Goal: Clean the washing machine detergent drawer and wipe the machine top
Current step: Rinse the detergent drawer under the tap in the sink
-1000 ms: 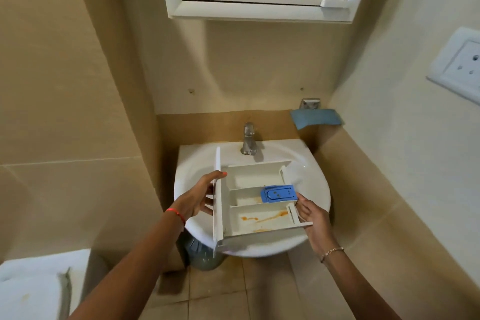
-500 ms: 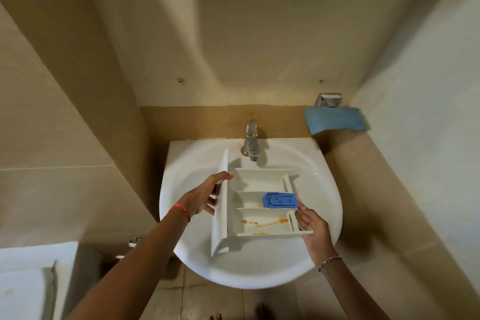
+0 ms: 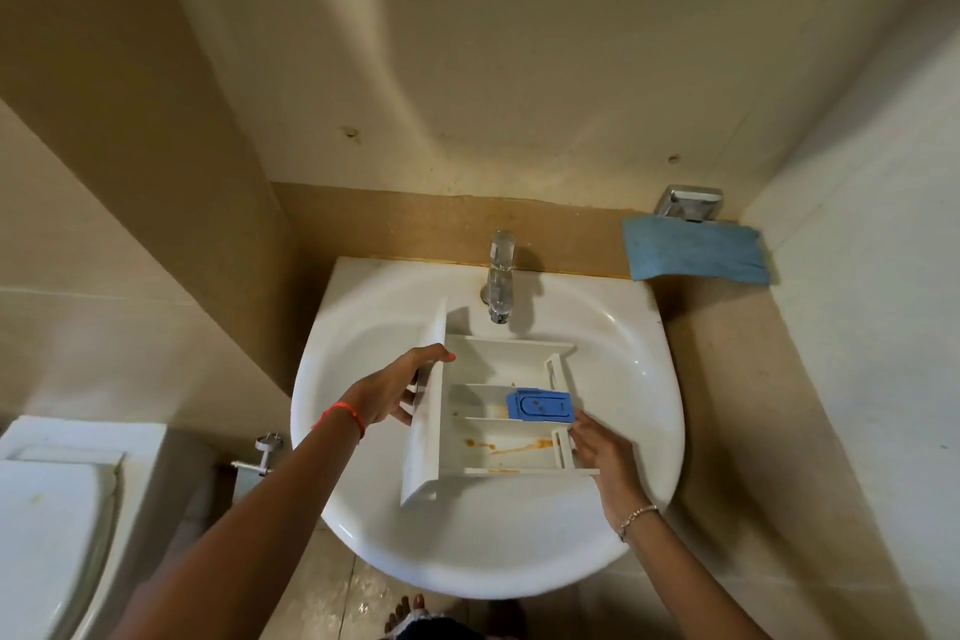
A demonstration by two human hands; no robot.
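You've got the sink (image 3: 628,364) dead ahead & the detergent drawer (image 3: 470,364) held low in its bowl, long axis running left-right btwn your hands; from this angle it's hard to tell if its underside touches the basin or hangs just clear. Your left hand (image 3: 387,395) grips the upright front panel, thumb hooked over the top edge, fingers behind it. Your right hand (image 3: 597,452) holds the open rear end at the near corner. So the drawer lies inboard of both grips, compartments facing up. The tap (image 3: 500,276) stands just beyond the far long side, and your left hand is nearer it, so prob. that's the one to free for the water. The blue insert (image 3: 540,405) sits in the middle compartment toward the right end; orange residue (image 3: 514,447) streaks the near one.
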